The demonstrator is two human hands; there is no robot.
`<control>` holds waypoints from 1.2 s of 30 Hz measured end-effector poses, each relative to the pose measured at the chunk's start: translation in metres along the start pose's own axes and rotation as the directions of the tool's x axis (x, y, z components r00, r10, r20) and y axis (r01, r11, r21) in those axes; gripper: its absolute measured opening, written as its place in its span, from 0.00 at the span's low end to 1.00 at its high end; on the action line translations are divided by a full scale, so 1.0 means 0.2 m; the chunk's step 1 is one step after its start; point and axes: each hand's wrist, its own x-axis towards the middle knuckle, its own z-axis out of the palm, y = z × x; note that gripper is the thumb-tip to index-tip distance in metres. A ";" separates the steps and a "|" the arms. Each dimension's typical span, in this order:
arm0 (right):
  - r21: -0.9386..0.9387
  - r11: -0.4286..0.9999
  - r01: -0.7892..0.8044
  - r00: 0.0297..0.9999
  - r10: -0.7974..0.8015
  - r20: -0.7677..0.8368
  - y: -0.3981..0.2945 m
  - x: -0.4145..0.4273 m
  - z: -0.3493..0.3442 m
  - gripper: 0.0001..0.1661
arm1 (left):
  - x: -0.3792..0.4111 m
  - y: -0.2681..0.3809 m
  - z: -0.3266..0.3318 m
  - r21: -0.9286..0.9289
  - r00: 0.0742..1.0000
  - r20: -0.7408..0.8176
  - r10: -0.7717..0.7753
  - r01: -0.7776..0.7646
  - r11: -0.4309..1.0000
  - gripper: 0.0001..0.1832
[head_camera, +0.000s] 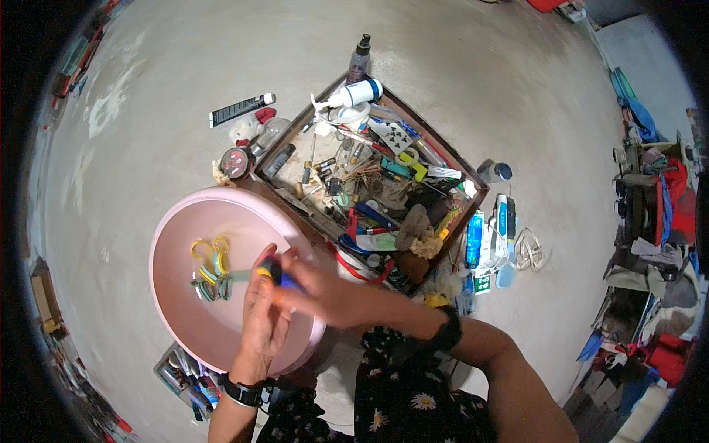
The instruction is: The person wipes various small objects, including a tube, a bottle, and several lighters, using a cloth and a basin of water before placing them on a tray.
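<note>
Over the right part of a pink plastic basin, my left hand grips a small dark and yellow object, its kind unclear. My right hand meets it from the right, blurred, with something blue at its fingers; whether both colours belong to one object cannot be told. Yellow and green curved plastic pieces lie in the basin, left of my hands. Beyond them stands a wooden drawer full of small items, among them a playing card and a white pump bottle.
A spray bottle stands at the drawer's far corner. A black tube, a soft toy and a round tin lie left of it. Toothpaste tubes and a white cable lie right. A small tray of items sits beside the basin.
</note>
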 end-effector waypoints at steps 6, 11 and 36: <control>-0.325 0.895 0.304 0.915 -0.370 -0.162 0.07 0.07 0.21 0.34 | 0.01 0.00 -0.06 -0.107 0.981 -0.149 0.120 -0.137 0.985 0.18; -0.116 0.977 0.180 0.977 -0.191 -0.091 -0.11 -0.05 -0.09 0.19 | 0.01 0.07 -0.17 -0.350 0.952 -0.262 -0.157 0.058 0.935 0.06; -0.767 0.326 -0.553 0.773 -0.143 -0.619 0.45 -0.03 -0.85 0.21 | -0.07 0.07 -0.25 -0.582 0.979 -0.122 -0.163 0.062 0.811 0.07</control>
